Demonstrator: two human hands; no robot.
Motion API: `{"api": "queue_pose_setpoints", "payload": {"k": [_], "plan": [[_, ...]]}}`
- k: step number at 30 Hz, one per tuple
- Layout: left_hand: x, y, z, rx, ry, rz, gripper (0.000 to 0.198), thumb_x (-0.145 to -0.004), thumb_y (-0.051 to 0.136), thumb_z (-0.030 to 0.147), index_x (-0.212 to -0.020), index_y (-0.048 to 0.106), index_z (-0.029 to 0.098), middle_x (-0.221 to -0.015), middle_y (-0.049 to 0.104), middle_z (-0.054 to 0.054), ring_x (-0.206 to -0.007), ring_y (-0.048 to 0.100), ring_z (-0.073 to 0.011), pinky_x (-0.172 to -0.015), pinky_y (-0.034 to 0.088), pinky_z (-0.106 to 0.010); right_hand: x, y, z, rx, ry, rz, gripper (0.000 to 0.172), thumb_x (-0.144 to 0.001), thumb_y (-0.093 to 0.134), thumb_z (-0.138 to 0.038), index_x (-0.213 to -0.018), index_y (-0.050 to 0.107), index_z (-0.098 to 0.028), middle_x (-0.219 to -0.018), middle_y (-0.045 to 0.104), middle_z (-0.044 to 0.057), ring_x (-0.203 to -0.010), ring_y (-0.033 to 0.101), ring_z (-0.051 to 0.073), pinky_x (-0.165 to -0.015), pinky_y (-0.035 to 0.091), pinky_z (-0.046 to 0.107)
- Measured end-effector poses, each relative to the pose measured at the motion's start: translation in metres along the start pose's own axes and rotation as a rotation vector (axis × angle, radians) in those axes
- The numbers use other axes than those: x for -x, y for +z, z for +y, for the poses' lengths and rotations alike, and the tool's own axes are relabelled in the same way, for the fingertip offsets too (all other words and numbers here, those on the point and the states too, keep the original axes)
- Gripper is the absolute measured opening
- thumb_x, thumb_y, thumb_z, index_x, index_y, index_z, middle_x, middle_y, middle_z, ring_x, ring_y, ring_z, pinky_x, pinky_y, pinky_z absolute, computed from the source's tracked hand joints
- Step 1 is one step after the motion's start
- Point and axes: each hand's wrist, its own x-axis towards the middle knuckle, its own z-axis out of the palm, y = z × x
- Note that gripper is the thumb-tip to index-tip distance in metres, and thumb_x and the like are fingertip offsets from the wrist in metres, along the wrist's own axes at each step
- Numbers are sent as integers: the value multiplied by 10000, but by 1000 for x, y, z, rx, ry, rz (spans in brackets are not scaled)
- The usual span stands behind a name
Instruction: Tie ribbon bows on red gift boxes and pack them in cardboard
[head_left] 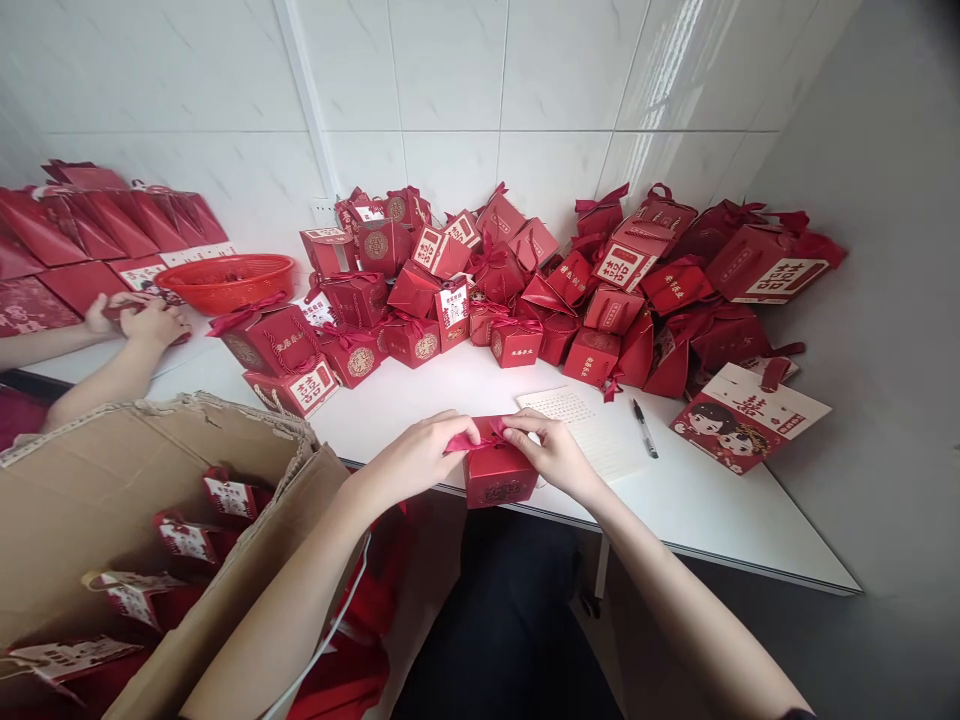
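Observation:
A red gift box [501, 474] with a dark round emblem on its front sits at the table's front edge, between my hands. On its top lies a crimson ribbon [487, 436], tied or looped; the knot is too small to make out. My left hand [435, 445] pinches the ribbon's left part between thumb and fingers. From the right, my right hand [547, 445] grips the ribbon's other side, its fingers closed over the box's top corner. Just behind the right hand lies a sheet of paper [600, 440] with writing.
Many red gift boxes [517, 345] are piled along the wall. A black pen [645, 428] and a cartoon-couple box [739, 420] lie right. An open cardboard box [247, 425] of red packages stands left. Beyond it are a red basin [225, 290] and another person's hands [146, 322].

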Motion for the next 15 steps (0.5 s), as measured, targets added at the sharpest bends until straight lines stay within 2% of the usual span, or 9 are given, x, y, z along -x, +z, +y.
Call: {"api": "queue_pose_setpoints", "payload": {"k": [4,7,9,12,15], "plan": [[-3,3,-2,-97,79,120,163,-843,436,212,-886,593,212,-959,514,-20,-801,566,-146,-732,439,-268,1,4,0,68,-27,5,215,-833,471,-257,-895,672,-215,-868,624,57,-813,586,189,-777,460,349],[-6,2,0,-146,149,165,172,-855,445,220,-848,616,203,-1049,489,-34,-807,567,-136,-746,440,-270,0,7,-1,72,-6,10,170,-822,479,-232,-860,644,-214,-869,638,47,-812,597,185,-774,460,351],[-10,1,3,-160,196,151,177,-858,449,211,-840,624,200,-1008,511,-30,-796,565,-131,-742,439,-263,0,10,-2,5,38,26,129,-802,507,-229,-894,595,-209,-839,655,30,-787,613,175,-760,462,337],[-17,-3,9,-169,227,103,162,-856,460,205,-861,621,195,-906,548,-17,-771,564,-133,-720,438,-256,-1,12,-1,-74,103,64,218,-774,539,-235,-988,530,-201,-776,672,5,-729,627,162,-745,458,323],[-24,-8,14,-182,206,69,159,-852,461,216,-861,618,197,-882,574,-8,-770,565,-142,-705,432,-256,-3,11,-3,-31,117,49,172,-765,526,-235,-920,590,-196,-793,680,17,-747,628,167,-745,454,313]]}}
